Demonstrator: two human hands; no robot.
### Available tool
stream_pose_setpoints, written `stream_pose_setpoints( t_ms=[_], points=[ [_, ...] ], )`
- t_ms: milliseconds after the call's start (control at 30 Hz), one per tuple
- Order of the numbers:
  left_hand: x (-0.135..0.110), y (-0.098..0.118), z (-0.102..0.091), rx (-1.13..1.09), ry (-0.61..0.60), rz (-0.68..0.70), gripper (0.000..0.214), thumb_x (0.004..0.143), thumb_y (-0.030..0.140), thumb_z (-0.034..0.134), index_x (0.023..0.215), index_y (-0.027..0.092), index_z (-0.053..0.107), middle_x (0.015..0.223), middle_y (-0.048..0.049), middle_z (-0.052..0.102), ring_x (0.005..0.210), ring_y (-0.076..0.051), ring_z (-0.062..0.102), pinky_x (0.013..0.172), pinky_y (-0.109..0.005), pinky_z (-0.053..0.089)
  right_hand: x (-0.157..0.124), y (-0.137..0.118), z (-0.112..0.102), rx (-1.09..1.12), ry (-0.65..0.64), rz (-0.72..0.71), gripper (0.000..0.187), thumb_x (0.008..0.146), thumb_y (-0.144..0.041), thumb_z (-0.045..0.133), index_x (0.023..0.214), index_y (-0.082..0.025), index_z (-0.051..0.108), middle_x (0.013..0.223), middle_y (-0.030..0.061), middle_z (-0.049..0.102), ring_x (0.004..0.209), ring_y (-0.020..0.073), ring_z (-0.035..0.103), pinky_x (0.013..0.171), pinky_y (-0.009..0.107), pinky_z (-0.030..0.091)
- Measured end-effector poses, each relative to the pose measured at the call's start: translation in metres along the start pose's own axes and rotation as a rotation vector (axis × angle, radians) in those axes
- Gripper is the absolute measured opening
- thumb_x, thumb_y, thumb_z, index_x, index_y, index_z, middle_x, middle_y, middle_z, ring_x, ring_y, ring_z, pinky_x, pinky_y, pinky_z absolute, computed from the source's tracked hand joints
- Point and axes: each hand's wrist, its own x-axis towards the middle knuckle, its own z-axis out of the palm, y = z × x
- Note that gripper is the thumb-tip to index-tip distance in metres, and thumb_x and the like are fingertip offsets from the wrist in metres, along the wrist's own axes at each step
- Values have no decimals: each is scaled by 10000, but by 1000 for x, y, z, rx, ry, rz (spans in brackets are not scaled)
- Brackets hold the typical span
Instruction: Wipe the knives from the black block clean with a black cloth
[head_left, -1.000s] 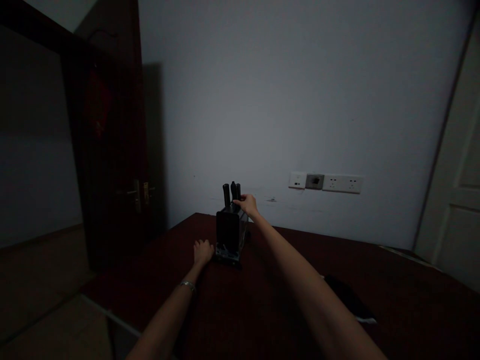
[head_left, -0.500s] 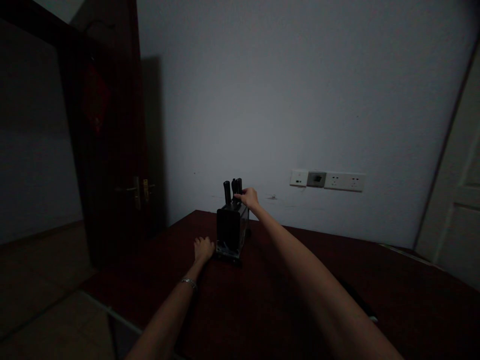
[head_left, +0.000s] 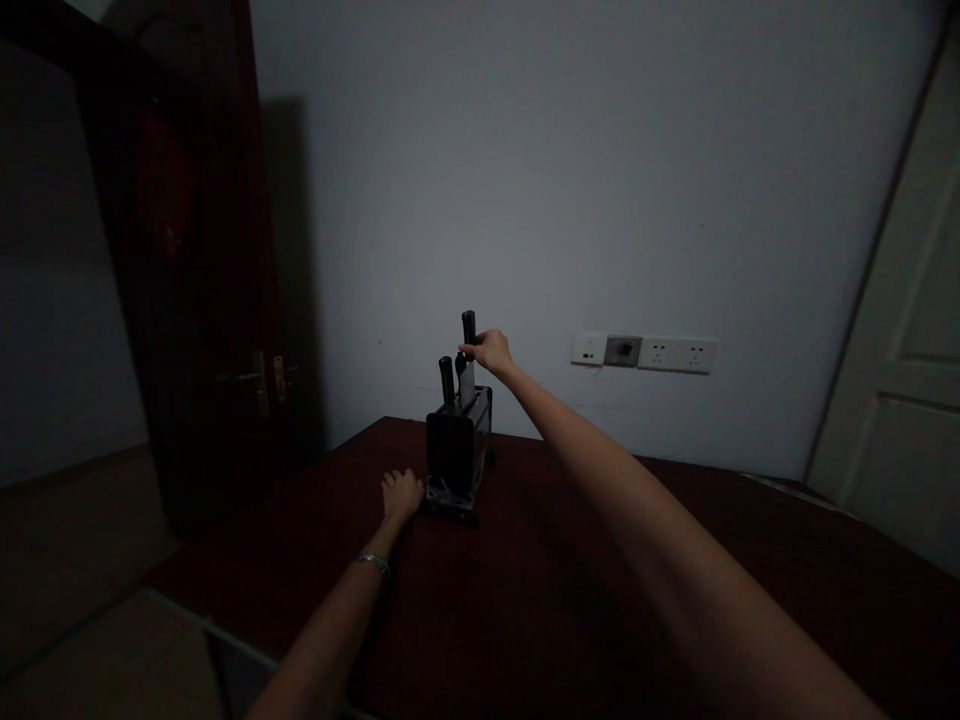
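A black knife block (head_left: 456,452) stands on a dark red-brown table (head_left: 570,590) near its far left corner. My right hand (head_left: 491,351) is closed on the black handle of a knife (head_left: 468,345), which is raised partly out of the block so a strip of pale blade shows above the slot. Another black handle (head_left: 446,379) still sits low in the block. My left hand (head_left: 400,493) rests on the table against the block's base on its left side, fingers curled down; a metal bracelet is on that wrist.
A pale wall stands just behind the table, with a row of sockets (head_left: 645,352) at the right. A dark wooden door (head_left: 202,270) with a brass handle stands open at the left. A white door (head_left: 900,380) is at the right edge.
My right hand has lifted one knife upward out of the block. The left hand has stayed at the block's base. The dark object on the table at the right is out of view.
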Motion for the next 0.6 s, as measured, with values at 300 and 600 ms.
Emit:
stream_pose_setpoints(
  t_ms=[300,600],
  points=[
    [-2,1,-3,1,1,11,374,840,307,360,1055,80,565,1122,-214,542,1079,-322,473,853,-402,341,27,-30,-33,28,57,-50,252,674,-312,682,776,-82,681,776,111,694,763,188,642,658,243,462],
    [-2,2,-5,-9,-17,-10,373,837,301,367,1071,80,556,1149,-218,526,1089,-310,466,866,-401,331,50,-52,-85,211,196,-45,294,621,-322,712,750,-68,638,763,100,664,792,215,629,735,326,488]
  ],
)
